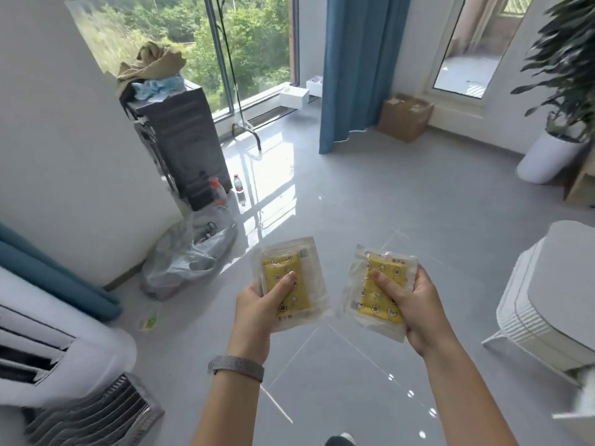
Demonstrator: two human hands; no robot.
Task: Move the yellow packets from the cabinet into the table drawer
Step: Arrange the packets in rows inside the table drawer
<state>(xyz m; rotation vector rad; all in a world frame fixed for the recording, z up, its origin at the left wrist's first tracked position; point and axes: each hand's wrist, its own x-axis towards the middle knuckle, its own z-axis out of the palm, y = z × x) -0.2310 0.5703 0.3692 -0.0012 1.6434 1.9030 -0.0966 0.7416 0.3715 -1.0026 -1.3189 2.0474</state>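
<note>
Above the grey tiled floor, chest-out in front of the person, two yellow packets ride side by side. Left hand grasps the left packet, thumb pressed flat across its face, fingers tucked underneath. Right hand grasps the right packet the same way. Each packet is a clear wrapper with a yellow star-printed pad inside. Held flat and face-up, one per hand, apart from each other: probably so neither slips or crumples while being carried. A grey band sits on the left wrist.

Judging by the task, this is the carrying stretch: packets are out of the cabinet, not yet in the drawer. Neither cabinet nor table drawer can be picked out for certain in this view.

Containers, placed from the packets: well to their upper left, a clear plastic bag slumped on the floor with dark odds and ends inside, contents too unclear to name. Far beyond them, near the blue curtain, a cardboard box, open-topped, contents not legible. Far upper right, a white pot holding a leafy plant.
</note>
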